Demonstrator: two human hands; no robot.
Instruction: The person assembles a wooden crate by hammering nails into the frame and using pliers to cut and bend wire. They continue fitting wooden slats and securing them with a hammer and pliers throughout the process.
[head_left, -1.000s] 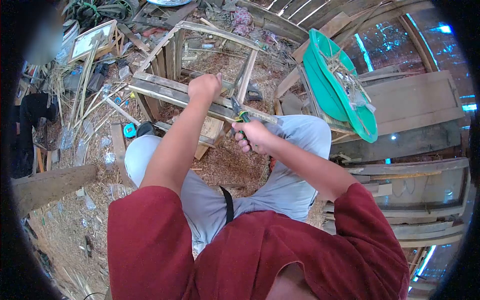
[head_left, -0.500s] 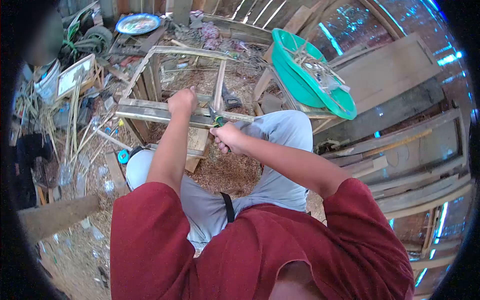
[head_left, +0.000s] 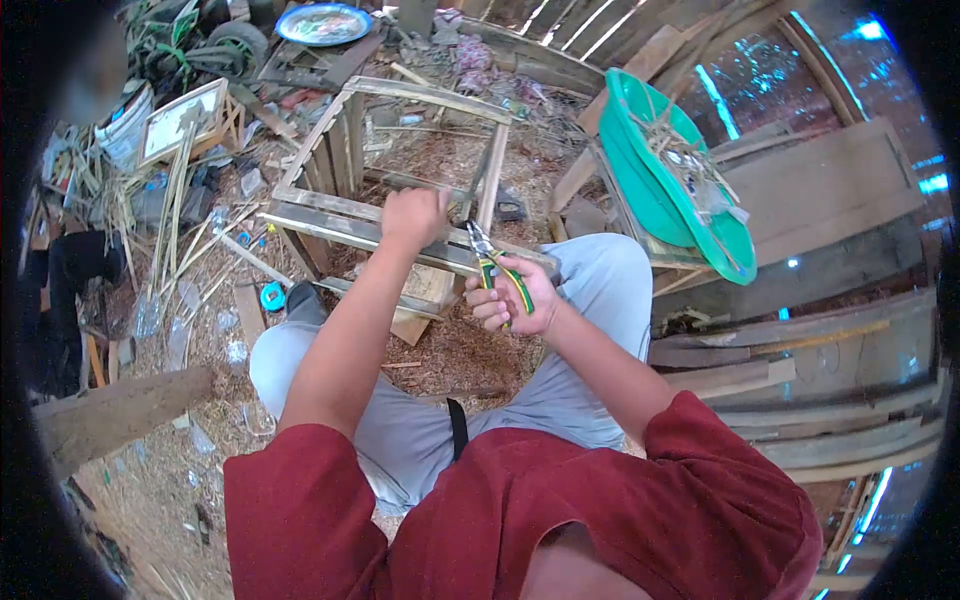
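Observation:
An openwork wooden frame (head_left: 335,224) of narrow slats stands on the ground in front of my bent legs. My left hand (head_left: 413,217) is closed at its near top rail, with the fingertips partly hidden. Pliers (head_left: 487,263) with green-and-yellow handles lie in my right hand (head_left: 535,296), which is turned palm up with the fingers curled around them. The handles are spread, and the metal jaws point away from me, close to the near rail. I cannot tell whether the jaws touch anything.
Green basins (head_left: 640,185) holding twigs and scraps sit on a wooden stand at the right. Planks (head_left: 820,200) lean behind it. A round turquoise object (head_left: 272,296) lies by my left foot. Sticks and litter cover the ground at left; a blue-rimmed tray (head_left: 323,24) is at the back.
My right hand has turned palm up, and the pliers' handles now show spread apart. My left hand has shifted right along the near rail. The whole view has swung somewhat left.

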